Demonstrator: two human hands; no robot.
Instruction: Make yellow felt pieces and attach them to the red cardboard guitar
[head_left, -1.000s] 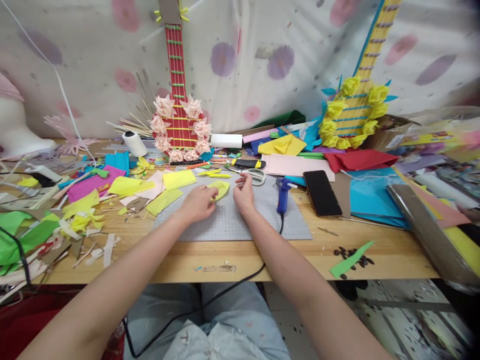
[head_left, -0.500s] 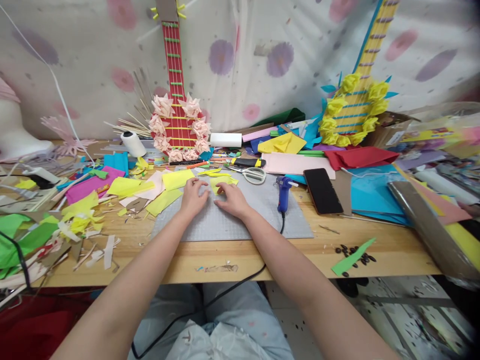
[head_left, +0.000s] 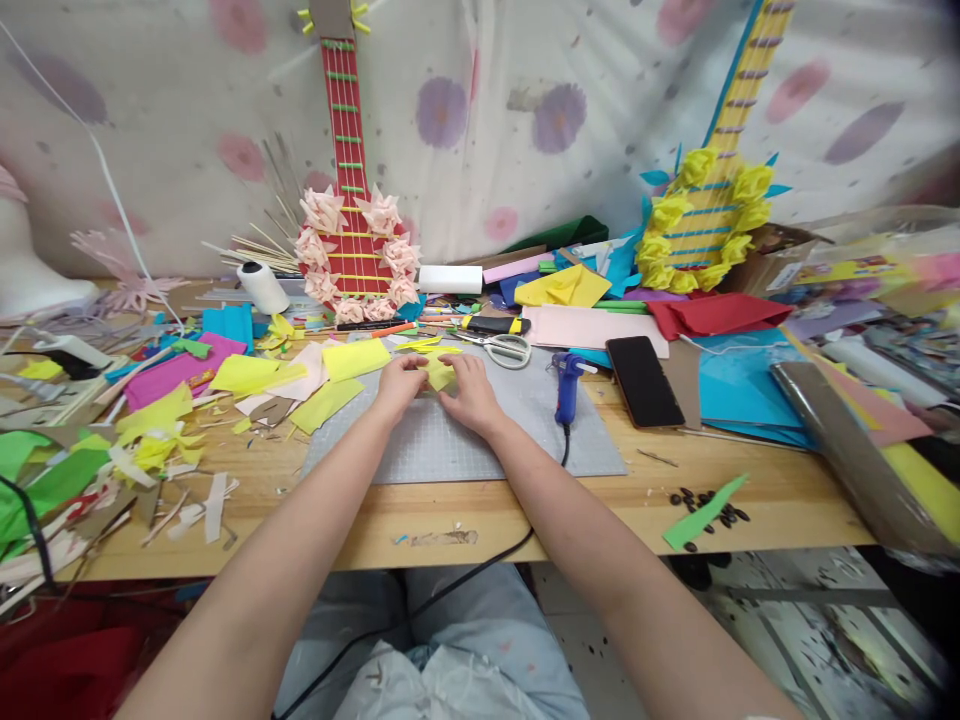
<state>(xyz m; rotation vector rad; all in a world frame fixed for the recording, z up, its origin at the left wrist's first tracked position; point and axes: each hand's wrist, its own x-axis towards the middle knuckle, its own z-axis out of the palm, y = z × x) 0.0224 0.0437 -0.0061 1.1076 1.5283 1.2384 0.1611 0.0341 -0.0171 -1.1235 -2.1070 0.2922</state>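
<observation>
My left hand (head_left: 400,387) and my right hand (head_left: 466,392) meet over a small yellow paper piece (head_left: 437,372) on the grey cutting mat (head_left: 465,440). Fingers of both hands pinch the paper, which looks folded or crumpled between them. A blue glue gun (head_left: 566,385) lies on the mat just right of my right hand, its black cord running off the table edge. Scissors (head_left: 504,347) with pale handles lie beyond my hands.
A red paper guitar (head_left: 352,235) with pink flowers and a yellow paper guitar (head_left: 705,220) lean on the back wall. A black phone (head_left: 639,368) lies right of the glue gun. Coloured paper scraps (head_left: 165,410) cover the left side, paper sheets (head_left: 742,385) the right.
My right hand moved left from near the scissors to join the left hand. Both hands pressed the yellow paper on the mat and now pinch it together between the fingers.
</observation>
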